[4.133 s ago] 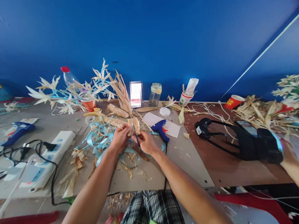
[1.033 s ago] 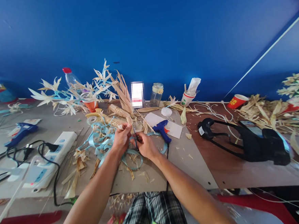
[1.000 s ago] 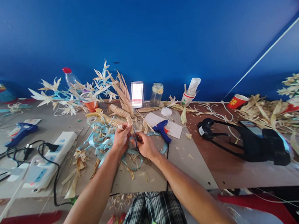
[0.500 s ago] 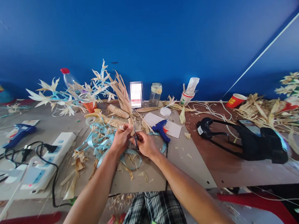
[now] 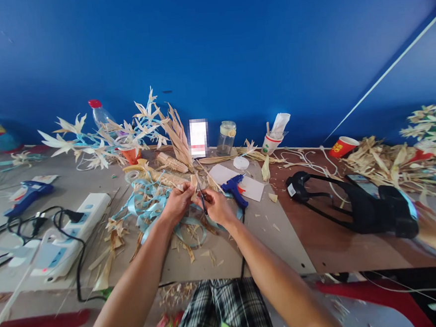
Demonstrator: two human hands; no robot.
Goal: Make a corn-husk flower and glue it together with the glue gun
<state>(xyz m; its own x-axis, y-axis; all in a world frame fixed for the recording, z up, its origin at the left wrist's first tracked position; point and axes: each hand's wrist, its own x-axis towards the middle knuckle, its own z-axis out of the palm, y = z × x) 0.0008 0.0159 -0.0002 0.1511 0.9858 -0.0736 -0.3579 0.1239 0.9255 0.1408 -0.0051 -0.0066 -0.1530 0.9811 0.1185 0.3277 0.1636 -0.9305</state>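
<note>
My left hand (image 5: 178, 204) pinches a small piece of dried corn husk (image 5: 193, 180) between thumb and fingers. In my right hand (image 5: 216, 207) is a pair of scissors (image 5: 203, 202), its fingers wrapped round the dark handles and its blades beside the husk piece. Whether the blades touch the husk is too small to tell. Left of my hands lies a tangle of light blue ribbon (image 5: 141, 205), with corn cobs (image 5: 172, 162) just behind. A blue glue gun (image 5: 235, 189) rests on white paper (image 5: 255, 187) to the right of my right hand.
A power strip (image 5: 75, 228) with black cables and a second glue gun (image 5: 29, 197) stand at left. Husk flowers (image 5: 126, 132), a glass jar (image 5: 226, 138) and a paper cup (image 5: 272, 142) line the wall. Black headgear (image 5: 359, 206) lies right, near another person's blurred hand (image 5: 429, 223).
My hands have shifted slightly; the scissors moved a little right and the husk piece tilted. Another person's hand has come in at the right edge, beside the black headgear.
</note>
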